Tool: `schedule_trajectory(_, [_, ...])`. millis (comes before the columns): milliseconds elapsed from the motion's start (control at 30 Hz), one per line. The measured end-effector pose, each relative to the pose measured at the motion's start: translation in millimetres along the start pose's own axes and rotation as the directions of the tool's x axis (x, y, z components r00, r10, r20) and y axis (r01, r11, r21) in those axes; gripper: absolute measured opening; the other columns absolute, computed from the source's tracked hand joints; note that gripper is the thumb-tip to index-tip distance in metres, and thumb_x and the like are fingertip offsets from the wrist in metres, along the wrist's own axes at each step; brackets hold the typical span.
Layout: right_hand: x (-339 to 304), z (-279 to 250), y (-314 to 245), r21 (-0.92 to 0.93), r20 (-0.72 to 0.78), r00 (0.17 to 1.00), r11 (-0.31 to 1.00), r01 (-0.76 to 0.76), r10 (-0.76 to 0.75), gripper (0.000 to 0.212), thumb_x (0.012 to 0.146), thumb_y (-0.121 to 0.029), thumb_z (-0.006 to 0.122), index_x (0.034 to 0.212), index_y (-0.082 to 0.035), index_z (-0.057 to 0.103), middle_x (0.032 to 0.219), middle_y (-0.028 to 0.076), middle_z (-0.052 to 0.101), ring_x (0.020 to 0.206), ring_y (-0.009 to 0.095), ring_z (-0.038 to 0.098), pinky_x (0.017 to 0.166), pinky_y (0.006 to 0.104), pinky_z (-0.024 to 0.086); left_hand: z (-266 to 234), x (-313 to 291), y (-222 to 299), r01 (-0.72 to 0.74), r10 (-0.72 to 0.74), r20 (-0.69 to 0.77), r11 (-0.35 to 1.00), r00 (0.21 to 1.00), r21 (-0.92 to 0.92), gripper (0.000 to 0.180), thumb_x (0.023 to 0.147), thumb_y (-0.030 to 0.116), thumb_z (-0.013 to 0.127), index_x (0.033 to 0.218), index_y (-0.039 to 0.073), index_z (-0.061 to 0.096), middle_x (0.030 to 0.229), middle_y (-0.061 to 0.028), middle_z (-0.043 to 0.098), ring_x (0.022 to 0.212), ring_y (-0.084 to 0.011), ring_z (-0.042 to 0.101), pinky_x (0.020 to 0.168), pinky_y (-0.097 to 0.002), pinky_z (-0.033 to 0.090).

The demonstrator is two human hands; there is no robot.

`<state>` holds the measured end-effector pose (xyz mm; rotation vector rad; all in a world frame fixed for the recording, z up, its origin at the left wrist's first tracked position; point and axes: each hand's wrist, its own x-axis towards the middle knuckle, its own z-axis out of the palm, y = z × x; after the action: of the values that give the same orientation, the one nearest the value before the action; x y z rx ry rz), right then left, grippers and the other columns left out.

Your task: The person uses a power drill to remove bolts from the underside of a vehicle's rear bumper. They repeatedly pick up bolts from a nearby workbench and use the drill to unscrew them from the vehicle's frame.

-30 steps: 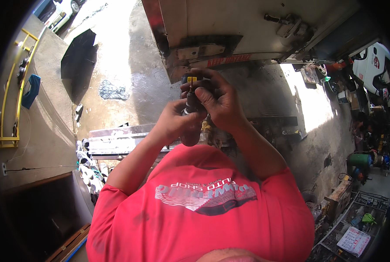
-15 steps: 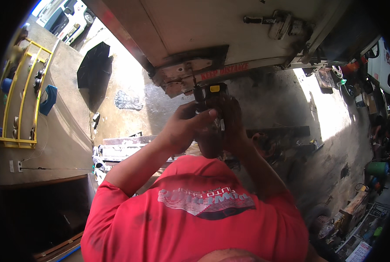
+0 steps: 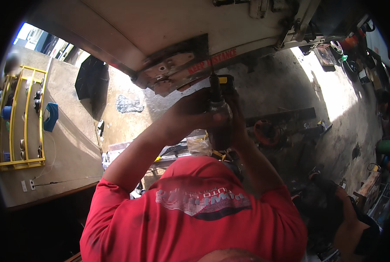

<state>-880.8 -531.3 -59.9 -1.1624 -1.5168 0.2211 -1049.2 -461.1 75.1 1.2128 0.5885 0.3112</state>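
Note:
A dark cordless drill (image 3: 220,124) is held in front of my chest with its bit (image 3: 212,65) pointing away from me. My left hand (image 3: 197,120) is closed around the drill's left side, thumb across its body. On the other side my right hand (image 3: 238,120) grips it, its fingers mostly in shadow. Beyond the drill hangs a pale vehicle panel (image 3: 160,28) with red lettering. A worn metal plate with holes (image 3: 166,65) sits at its lower left corner. The bit shows to the right of these holes; whether it touches the panel I cannot tell.
Below my arms lie a dark metal beam (image 3: 287,117) and a round reddish part (image 3: 266,132) on the floor. A yellow rack (image 3: 13,118) stands at left, near a black umbrella (image 3: 91,81). At lower right is another person's arm (image 3: 350,218).
The bit was up at the holed plate and is now right of it, apart from the holes. The view has shifted, and another person has come into the lower right.

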Motion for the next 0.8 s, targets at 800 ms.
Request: schedule_trajectory(800, [-74,9,84,0.514,0.11,0.757,0.616,-0.598,0.644,0.059,0.081,-0.011,0.078,0.134,0.001,0.055,0.136,0.027,0.053,0.129,0.046,0.053,0.106,0.0482,0.047,-150,177,-97,-0.52,0.031,-0.668,0.655,0.743,-0.548,0.104,0.083,0.086,0.059,0.157,0.019,0.031,0.154,-0.0154,0.036,0.144,-0.036,0.033,0.12,-0.0577,0.02])
